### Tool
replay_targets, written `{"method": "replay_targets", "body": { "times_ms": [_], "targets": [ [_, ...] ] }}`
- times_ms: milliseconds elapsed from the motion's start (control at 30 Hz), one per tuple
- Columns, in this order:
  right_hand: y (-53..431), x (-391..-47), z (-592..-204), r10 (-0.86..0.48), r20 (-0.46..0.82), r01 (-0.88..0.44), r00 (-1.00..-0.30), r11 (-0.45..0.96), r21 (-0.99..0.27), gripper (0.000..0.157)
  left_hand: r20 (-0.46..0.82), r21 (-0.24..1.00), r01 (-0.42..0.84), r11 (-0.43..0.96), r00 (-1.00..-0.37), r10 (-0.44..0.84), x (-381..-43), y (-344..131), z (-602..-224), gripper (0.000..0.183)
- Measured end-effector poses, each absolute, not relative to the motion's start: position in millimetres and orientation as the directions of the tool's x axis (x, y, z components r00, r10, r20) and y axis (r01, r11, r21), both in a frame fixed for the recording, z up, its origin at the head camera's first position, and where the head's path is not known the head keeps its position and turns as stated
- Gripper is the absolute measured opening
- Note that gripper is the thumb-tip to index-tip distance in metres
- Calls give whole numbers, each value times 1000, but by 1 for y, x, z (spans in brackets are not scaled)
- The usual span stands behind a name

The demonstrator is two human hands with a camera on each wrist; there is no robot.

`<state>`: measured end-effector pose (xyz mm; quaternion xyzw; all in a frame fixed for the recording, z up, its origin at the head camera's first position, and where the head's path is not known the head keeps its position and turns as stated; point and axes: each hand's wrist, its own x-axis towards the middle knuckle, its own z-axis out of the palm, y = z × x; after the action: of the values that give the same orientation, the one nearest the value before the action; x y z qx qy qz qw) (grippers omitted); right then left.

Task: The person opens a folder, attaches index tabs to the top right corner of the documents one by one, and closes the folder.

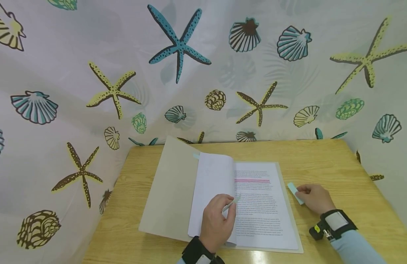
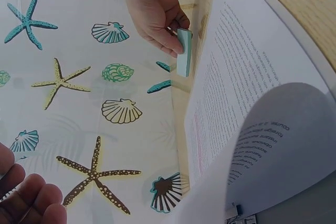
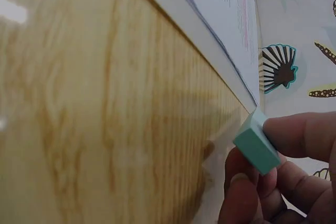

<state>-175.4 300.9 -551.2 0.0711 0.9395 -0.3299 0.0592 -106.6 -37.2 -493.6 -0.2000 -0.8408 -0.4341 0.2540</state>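
Observation:
Between the thumb and fingers of my left hand (image 1: pixel 218 220), a slim pale blue sticky note (image 1: pixel 237 200) is pinched just above the printed page (image 1: pixel 256 216). My right hand (image 1: pixel 315 198) grips a small pad of pale blue sticky notes (image 3: pixel 257 148) by the tabletop, right of the document. Under the left hand the document lies open in a cream folder (image 1: pixel 170 190), its turned pages (image 1: pixel 213 176) curling up along the middle. Pink highlighting (image 1: pixel 252 180) crosses a few lines of the right page. Another pale blue sticky note (image 1: pixel 196 156) sticks out at the turned pages' top left edge.
A wooden table (image 1: pixel 329 161) carries everything. Behind it and along both sides hangs a white curtain (image 1: pixel 203 73) printed with starfish and shells. The folder's cover stands tilted up on the left.

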Motion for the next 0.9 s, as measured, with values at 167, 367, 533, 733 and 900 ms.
{"method": "replay_targets", "body": {
  "times_ms": [167, 367, 533, 733, 900],
  "targets": [
    [300, -174, -555, 98, -159, 175, -982, 785, -594, 34, 601, 630, 561, 537, -790, 119, -107, -38, -494, 4],
    [301, -174, -558, 107, -141, 170, -984, 799, -577, 30, 605, 621, 558, 550, -788, 116, -107, -38, -495, 4],
    [301, -176, -560, 117, -153, 184, -981, 803, -567, 28, 603, 621, 553, 555, -790, 112, -107, -38, -496, 7],
    [302, -177, -560, 118, -147, 181, -982, 805, -565, 30, 606, 624, 555, 550, -788, 108, -108, -37, -496, 8],
    [286, -171, -554, 114, -33, 112, -993, 806, -581, 35, 601, 627, 551, 551, -792, 108, -108, -37, -496, 6]
  ]
}}
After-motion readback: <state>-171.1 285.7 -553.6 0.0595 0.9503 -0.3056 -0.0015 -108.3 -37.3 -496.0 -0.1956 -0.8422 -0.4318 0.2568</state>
